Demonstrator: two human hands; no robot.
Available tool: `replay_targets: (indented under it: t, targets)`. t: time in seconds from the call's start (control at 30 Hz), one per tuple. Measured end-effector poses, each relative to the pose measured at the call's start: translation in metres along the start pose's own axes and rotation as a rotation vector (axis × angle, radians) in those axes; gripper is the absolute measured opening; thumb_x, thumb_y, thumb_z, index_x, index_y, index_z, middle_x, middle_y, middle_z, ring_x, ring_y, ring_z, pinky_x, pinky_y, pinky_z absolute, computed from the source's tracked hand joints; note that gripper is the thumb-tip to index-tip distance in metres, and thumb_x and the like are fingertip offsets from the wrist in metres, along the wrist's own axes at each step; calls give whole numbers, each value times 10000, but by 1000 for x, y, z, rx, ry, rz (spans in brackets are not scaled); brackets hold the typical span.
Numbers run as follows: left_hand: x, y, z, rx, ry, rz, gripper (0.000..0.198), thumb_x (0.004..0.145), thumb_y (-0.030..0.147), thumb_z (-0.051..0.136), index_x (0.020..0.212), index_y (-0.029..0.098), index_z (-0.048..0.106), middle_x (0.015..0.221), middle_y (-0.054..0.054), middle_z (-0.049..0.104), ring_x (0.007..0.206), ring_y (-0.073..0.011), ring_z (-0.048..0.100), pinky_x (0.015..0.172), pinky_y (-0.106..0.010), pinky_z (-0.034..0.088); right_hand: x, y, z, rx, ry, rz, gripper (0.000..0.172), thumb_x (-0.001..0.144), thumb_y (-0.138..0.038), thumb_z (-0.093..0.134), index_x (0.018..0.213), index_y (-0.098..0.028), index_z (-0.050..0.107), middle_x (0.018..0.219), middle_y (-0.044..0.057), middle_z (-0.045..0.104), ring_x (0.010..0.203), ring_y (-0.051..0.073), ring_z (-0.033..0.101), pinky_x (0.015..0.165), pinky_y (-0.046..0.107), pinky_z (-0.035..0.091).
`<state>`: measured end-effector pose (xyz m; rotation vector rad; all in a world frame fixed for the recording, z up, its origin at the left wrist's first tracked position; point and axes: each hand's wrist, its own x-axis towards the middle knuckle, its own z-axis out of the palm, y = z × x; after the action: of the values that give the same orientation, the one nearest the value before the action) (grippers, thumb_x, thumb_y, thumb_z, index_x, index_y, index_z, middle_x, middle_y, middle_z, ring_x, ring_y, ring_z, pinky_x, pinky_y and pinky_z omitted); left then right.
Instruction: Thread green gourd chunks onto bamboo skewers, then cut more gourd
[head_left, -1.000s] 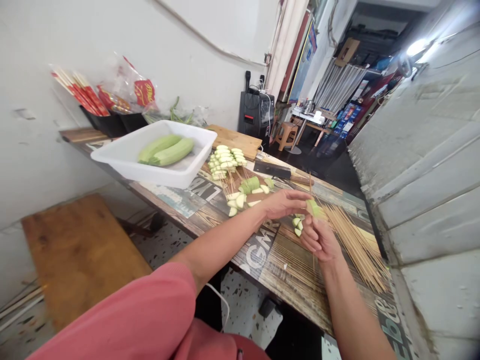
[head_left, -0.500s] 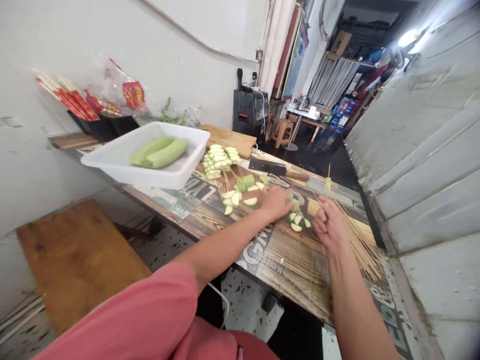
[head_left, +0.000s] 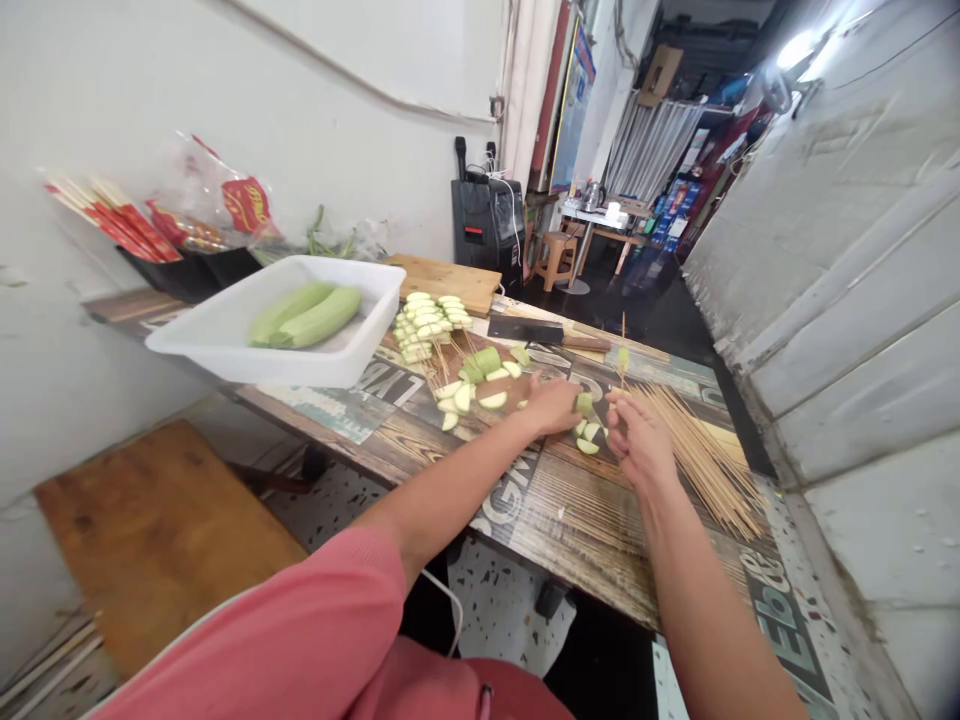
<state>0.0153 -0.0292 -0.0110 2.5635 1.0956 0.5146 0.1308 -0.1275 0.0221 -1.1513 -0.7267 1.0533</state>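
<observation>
My left hand (head_left: 553, 407) reaches over the table, its thumb and forefinger closed about green-skinned zucchini slices (head_left: 583, 403). Closed round a thin bamboo skewer (head_left: 623, 325), my right hand (head_left: 642, 438) keeps it upright with a zucchini piece (head_left: 623, 361) threaded on it. Loose cut zucchini slices (head_left: 587, 446) lie between the hands. Left of my left hand are more slices (head_left: 463, 398) and a partly sliced zucchini chunk (head_left: 481, 364). Behind these, filled zucchini skewers (head_left: 427, 325) are piled together.
A white tub (head_left: 352, 365) holds two whole zucchinis (head_left: 319, 315). The cleaver (head_left: 529, 329) lies beyond the slices, near a wooden board (head_left: 450, 284). Many bare skewers (head_left: 705, 460) lie beside my right hand. A black speaker (head_left: 487, 225) stands behind the table.
My right hand has moved left, closer to my left hand, bringing the skewer and its zucchini piece along. My left hand stays at the slices. The view has shifted slightly.
</observation>
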Motion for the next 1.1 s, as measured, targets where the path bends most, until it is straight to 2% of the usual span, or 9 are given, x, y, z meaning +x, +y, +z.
replay_targets:
  t: [0.1,0.2,0.27,0.43,0.63,0.77,0.9,1.0,1.1]
  targets:
    - [0,-2,0,-55,-1,-19,456,750,406,586,1145,188,526,1262,-129,550,1241,-280,418,1091,-533,39,2,2,-1,1,18,9,253,636,-295,663,837,-163,586,477,-90,483,275,8,230,287,153,130]
    - [-1,-3,-1,-60,19,19,435,762,390,579,1142,184,530,1152,-116,619,1142,-272,515,1101,-498,20,6,9,-3,-59,73,-13,224,644,-304,632,810,-168,569,498,-73,517,280,24,281,282,164,177]
    - [-2,-4,-2,-53,22,62,440,760,379,583,1151,183,533,1094,-108,649,1089,-269,554,1101,-487,4,10,16,-3,-134,119,-37,185,674,-311,589,792,-175,548,587,-30,595,310,46,372,298,181,258]
    - [-2,-8,-3,-25,12,130,576,738,346,610,1271,198,447,1201,-114,612,1134,-270,536,1090,-507,-12,18,31,-1,-280,129,-50,132,751,-298,485,807,-187,530,841,49,680,436,99,544,389,228,391]
    - [-5,-9,-8,41,12,211,603,733,305,615,1297,196,431,1159,-110,633,1121,-271,542,1085,-518,25,20,37,-6,-459,54,-50,161,805,-314,454,859,-206,561,479,-3,588,337,153,494,359,254,355]
    - [-6,-15,-10,-9,16,298,620,719,235,624,1310,195,443,1177,-105,624,1127,-261,537,1095,-487,81,24,42,-12,-593,43,-34,195,821,-314,419,923,-216,553,444,-4,584,318,171,494,355,262,358]
    - [-1,-23,-5,-368,118,230,612,712,221,647,1301,232,483,1256,-89,580,1151,-248,523,1098,-453,175,25,39,-13,-533,85,-43,252,823,-336,400,958,-193,556,411,-13,552,294,156,458,342,250,337]
    - [6,-26,-3,-873,255,21,601,683,225,687,1258,187,519,1242,-115,579,1132,-244,538,1016,-390,346,18,28,-8,-420,115,-93,271,785,-379,464,931,-177,569,518,5,612,287,100,396,310,213,258]
    - [11,-26,-11,-1450,288,-147,383,707,142,639,1086,141,589,1060,-96,647,1024,-199,599,931,-328,425,4,17,2,-229,7,-101,344,721,-415,548,956,-164,552,716,38,679,299,52,365,291,186,199]
